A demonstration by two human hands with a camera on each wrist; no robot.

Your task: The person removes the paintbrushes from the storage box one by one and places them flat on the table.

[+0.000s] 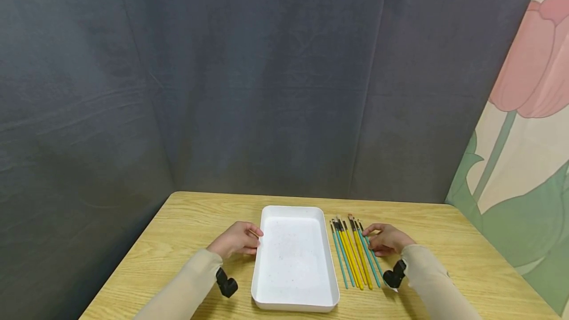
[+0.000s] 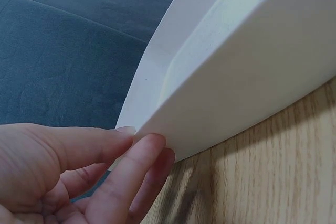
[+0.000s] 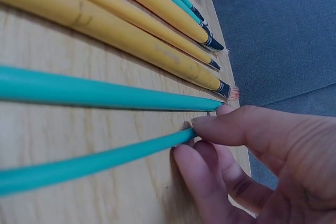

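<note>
A white rectangular tray (image 1: 295,260) lies lengthwise on the wooden table. My left hand (image 1: 237,239) is at its left side; in the left wrist view the thumb and fingertips pinch the rim and outer wall of the tray. Right of the tray, several paintbrushes (image 1: 358,256) with yellow and teal handles lie side by side, bristles toward the back. My right hand (image 1: 387,240) pinches the outermost teal paintbrush (image 3: 131,152) near its bristle end, between thumb and fingers. Those fingers hide its bristles in the right wrist view. A second teal brush (image 3: 105,90) lies right beside it.
The pale wooden table (image 1: 209,206) extends past both hands. Behind it hangs a dark grey curtain (image 1: 275,88), which also covers the left side. A tulip-patterned cloth (image 1: 524,162) hangs at the right. Each wrist wears a small black camera (image 1: 226,283).
</note>
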